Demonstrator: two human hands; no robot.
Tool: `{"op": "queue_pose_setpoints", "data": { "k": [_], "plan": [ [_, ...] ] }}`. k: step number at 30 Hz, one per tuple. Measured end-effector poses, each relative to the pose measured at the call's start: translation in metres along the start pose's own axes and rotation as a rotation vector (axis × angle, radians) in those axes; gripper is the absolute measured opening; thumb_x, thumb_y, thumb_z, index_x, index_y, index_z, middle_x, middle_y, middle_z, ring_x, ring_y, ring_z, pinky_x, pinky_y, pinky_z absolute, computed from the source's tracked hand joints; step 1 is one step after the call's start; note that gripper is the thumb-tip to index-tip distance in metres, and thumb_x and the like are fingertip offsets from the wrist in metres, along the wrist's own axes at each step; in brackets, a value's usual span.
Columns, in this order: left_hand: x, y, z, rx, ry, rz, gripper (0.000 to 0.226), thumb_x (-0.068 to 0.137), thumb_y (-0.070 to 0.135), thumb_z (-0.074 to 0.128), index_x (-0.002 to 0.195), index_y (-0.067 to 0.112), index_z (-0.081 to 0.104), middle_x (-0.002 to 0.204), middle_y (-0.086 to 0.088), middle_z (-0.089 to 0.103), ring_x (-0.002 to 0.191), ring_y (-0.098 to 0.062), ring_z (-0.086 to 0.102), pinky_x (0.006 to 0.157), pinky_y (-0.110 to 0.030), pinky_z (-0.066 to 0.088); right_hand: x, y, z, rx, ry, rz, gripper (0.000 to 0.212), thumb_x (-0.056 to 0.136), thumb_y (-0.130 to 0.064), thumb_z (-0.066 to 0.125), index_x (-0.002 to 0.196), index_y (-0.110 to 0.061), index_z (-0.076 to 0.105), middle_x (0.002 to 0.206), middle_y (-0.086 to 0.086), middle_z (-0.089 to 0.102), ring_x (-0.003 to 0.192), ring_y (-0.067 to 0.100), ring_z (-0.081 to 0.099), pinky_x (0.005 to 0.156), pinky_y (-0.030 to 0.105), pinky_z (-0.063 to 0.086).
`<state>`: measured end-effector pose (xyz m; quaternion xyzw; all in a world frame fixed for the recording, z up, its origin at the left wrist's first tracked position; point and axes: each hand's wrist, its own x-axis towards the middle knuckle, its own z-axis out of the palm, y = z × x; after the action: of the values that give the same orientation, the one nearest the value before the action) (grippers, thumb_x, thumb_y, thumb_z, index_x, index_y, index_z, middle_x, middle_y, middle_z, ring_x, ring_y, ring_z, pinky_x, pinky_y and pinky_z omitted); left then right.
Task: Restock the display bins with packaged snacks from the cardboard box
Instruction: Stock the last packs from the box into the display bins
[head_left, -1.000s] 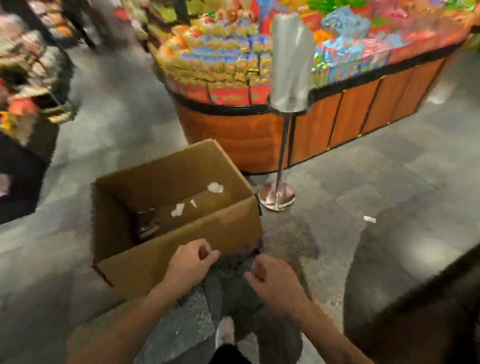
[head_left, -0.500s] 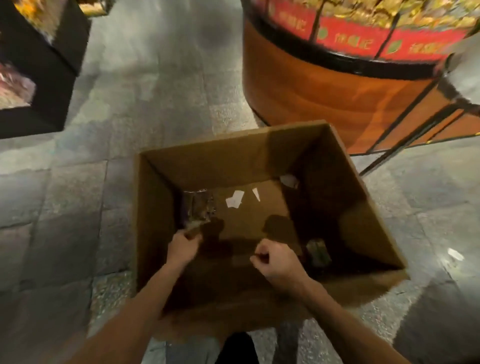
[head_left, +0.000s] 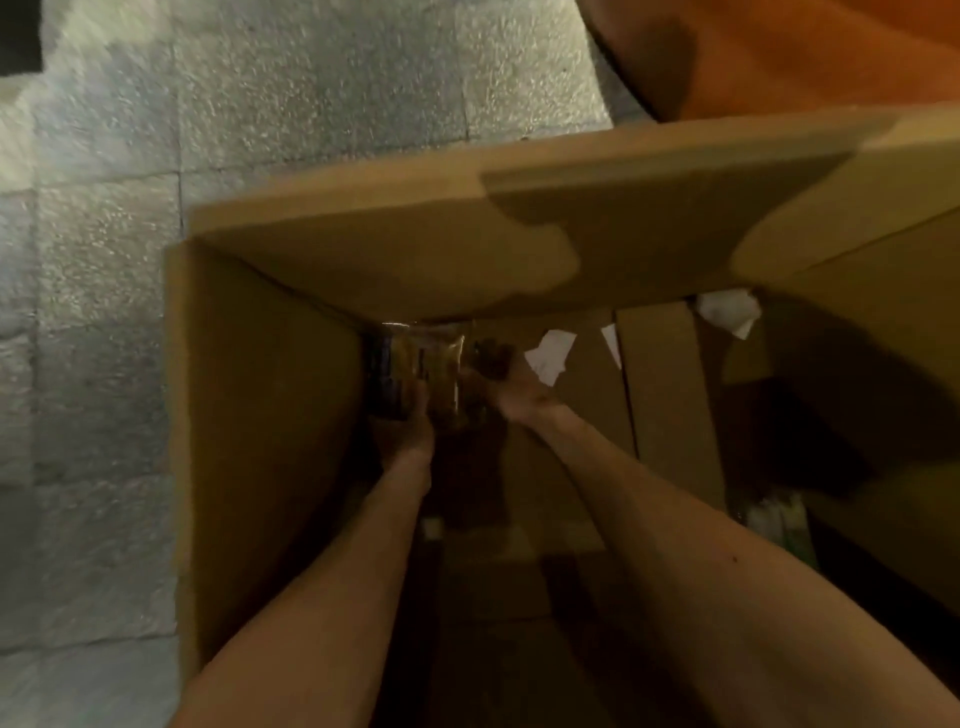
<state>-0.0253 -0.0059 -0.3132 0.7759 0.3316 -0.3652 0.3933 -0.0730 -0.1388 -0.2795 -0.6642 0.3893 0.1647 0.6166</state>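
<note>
An open cardboard box (head_left: 270, 415) fills the view, and both my arms reach deep into it. In its far left corner stands a clear snack packet (head_left: 415, 364) with dark and yellow print. My left hand (head_left: 410, 431) grips the packet's lower part, fingers up against its front. My right hand (head_left: 511, 387) is just right of the packet at its edge, holding something dark; the shadow hides what it is. A pale green packet (head_left: 779, 519) lies in the dark right part of the box.
Torn white paper scraps (head_left: 550, 356) lie on the box floor, with another (head_left: 727, 312) at the far wall. Grey stone floor tiles (head_left: 104, 312) lie to the left. The orange wooden base of the display stand (head_left: 779, 57) rises beyond the box at the top right.
My head has dropped closer over the box. Both hands have gone from near the box's front down to the far left corner, and the left hand has taken hold of the packet.
</note>
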Motion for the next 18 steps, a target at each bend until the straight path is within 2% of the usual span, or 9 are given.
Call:
{"op": "queue_pose_setpoints", "data": {
  "k": [2, 3, 5, 7, 9, 11, 14, 16, 18],
  "plan": [
    [0.005, 0.001, 0.011, 0.012, 0.064, 0.087, 0.092, 0.087, 0.054, 0.069, 0.157, 0.015, 0.023, 0.160, -0.009, 0.031, 0.144, -0.030, 0.034, 0.113, -0.040, 0.033, 0.020, 0.021, 0.007, 0.037, 0.032, 0.023, 0.074, 0.072, -0.067, 0.076, 0.128, -0.020, 0.059, 0.122, -0.003, 0.067, 0.108, 0.012, 0.065, 0.096, 0.033, 0.054],
    [0.004, 0.000, 0.015, 0.067, 0.084, 0.150, 0.085, 0.085, 0.046, 0.074, 0.153, 0.014, 0.033, 0.155, -0.010, 0.039, 0.139, -0.029, 0.041, 0.108, -0.037, 0.037, 0.021, 0.027, 0.009, 0.057, 0.051, 0.013, 0.080, 0.070, -0.066, 0.078, 0.130, -0.020, 0.054, 0.124, -0.002, 0.066, 0.112, 0.016, 0.064, 0.097, 0.038, 0.054],
    [-0.002, -0.005, 0.022, 0.156, 0.034, 0.225, 0.071, 0.080, 0.036, 0.080, 0.141, 0.016, 0.050, 0.139, -0.008, 0.057, 0.124, -0.028, 0.056, 0.096, -0.034, 0.045, 0.010, 0.027, 0.007, 0.035, 0.125, 0.057, 0.064, 0.085, -0.040, 0.077, 0.133, -0.011, 0.046, 0.126, 0.005, 0.064, 0.114, 0.022, 0.061, 0.095, 0.039, 0.052],
    [-0.008, -0.010, 0.028, 0.177, -0.112, 0.223, 0.066, 0.071, 0.034, 0.085, 0.131, 0.024, 0.059, 0.125, -0.001, 0.066, 0.109, -0.023, 0.064, 0.091, -0.036, 0.053, -0.001, 0.035, -0.004, 0.052, 0.174, 0.154, 0.055, 0.092, -0.029, 0.071, 0.132, -0.006, 0.041, 0.121, 0.008, 0.061, 0.111, 0.025, 0.060, 0.091, 0.039, 0.053],
    [-0.014, -0.016, 0.029, 0.174, -0.231, 0.199, 0.074, 0.060, 0.036, 0.091, 0.127, 0.030, 0.060, 0.119, 0.004, 0.069, 0.100, -0.016, 0.066, 0.085, -0.040, 0.058, -0.016, 0.049, -0.016, 0.111, 0.120, 0.191, 0.047, 0.094, -0.021, 0.068, 0.132, -0.006, 0.046, 0.119, 0.008, 0.061, 0.110, 0.025, 0.061, 0.087, 0.035, 0.055],
    [-0.025, -0.023, 0.030, 0.209, -0.333, 0.200, 0.077, 0.056, 0.040, 0.094, 0.125, 0.031, 0.062, 0.113, 0.008, 0.070, 0.099, -0.012, 0.067, 0.080, -0.036, 0.060, -0.035, 0.068, -0.026, 0.186, 0.083, 0.184, 0.041, 0.095, -0.016, 0.067, 0.132, -0.007, 0.053, 0.124, 0.006, 0.063, 0.115, 0.023, 0.061, 0.090, 0.028, 0.055],
    [-0.045, -0.038, 0.035, 0.304, -0.459, 0.132, 0.112, 0.046, 0.063, 0.092, 0.143, 0.030, 0.048, 0.129, 0.005, 0.064, 0.108, -0.015, 0.065, 0.078, -0.034, 0.060, -0.068, 0.093, -0.047, 0.230, 0.031, 0.288, 0.043, 0.094, -0.025, 0.070, 0.134, -0.017, 0.056, 0.127, 0.001, 0.064, 0.113, 0.017, 0.062, 0.084, 0.019, 0.053],
    [-0.060, -0.045, 0.039, 0.339, -0.496, 0.095, 0.100, 0.062, 0.053, 0.089, 0.146, 0.027, 0.042, 0.133, 0.005, 0.057, 0.105, -0.016, 0.061, 0.061, -0.026, 0.056, -0.088, 0.111, -0.060, 0.248, 0.016, 0.350, 0.049, 0.090, -0.024, 0.074, 0.134, -0.016, 0.055, 0.130, 0.006, 0.064, 0.113, 0.018, 0.063, 0.090, 0.024, 0.053],
    [-0.073, -0.052, 0.046, 0.421, -0.556, 0.092, 0.079, 0.073, 0.038, 0.086, 0.141, 0.026, 0.047, 0.128, 0.004, 0.057, 0.097, -0.013, 0.059, 0.055, -0.023, 0.051, -0.111, 0.124, -0.074, 0.275, -0.027, 0.413, 0.034, 0.090, -0.016, 0.073, 0.120, -0.020, 0.057, 0.120, 0.003, 0.067, 0.096, 0.011, 0.065, 0.072, 0.018, 0.054]
  ]
}}
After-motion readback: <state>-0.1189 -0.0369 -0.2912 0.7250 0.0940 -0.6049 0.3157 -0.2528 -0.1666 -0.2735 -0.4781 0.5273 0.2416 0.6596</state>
